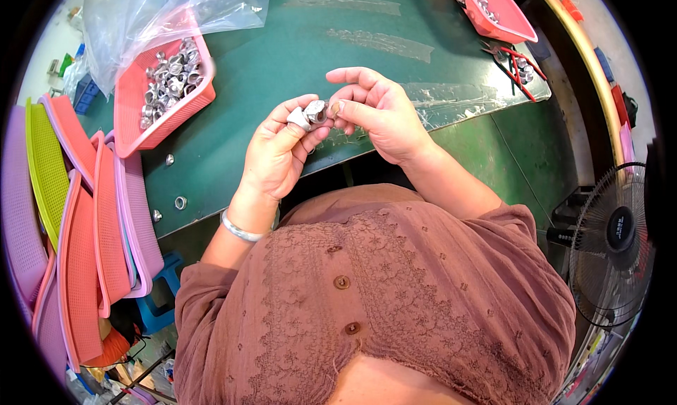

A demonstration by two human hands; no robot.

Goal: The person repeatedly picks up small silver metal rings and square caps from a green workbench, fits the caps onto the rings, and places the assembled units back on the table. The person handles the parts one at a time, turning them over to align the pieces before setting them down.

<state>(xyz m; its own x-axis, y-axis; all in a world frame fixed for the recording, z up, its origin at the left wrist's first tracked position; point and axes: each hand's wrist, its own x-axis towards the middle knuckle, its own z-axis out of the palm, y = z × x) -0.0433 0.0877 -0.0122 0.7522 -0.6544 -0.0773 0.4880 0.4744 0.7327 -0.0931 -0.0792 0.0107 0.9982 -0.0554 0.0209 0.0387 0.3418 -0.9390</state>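
My left hand [276, 145] is closed around a small silvery metal fitting [315, 111], with a second grey piece [299, 118] against it between thumb and fingers. A round opening shows in the fitting. Right beside it, my right hand [377, 116] has its thumb and fingers drawn together in a pinch near the fitting's edge. What lies between those fingertips is too small to make out. Both hands are above the front edge of the green table [282, 59]. A pink basket [166, 133] of similar metal pieces [171, 80] stands to the left.
Loose metal rings [180, 202] lie on the table's left part. A clear plastic bag [169, 17] drapes over the basket's back. Red-handled pliers [518, 70] and another pink basket [504, 17] are at the far right. Stacked coloured baskets [77, 264] stand left; a black fan [612, 243] stands right.
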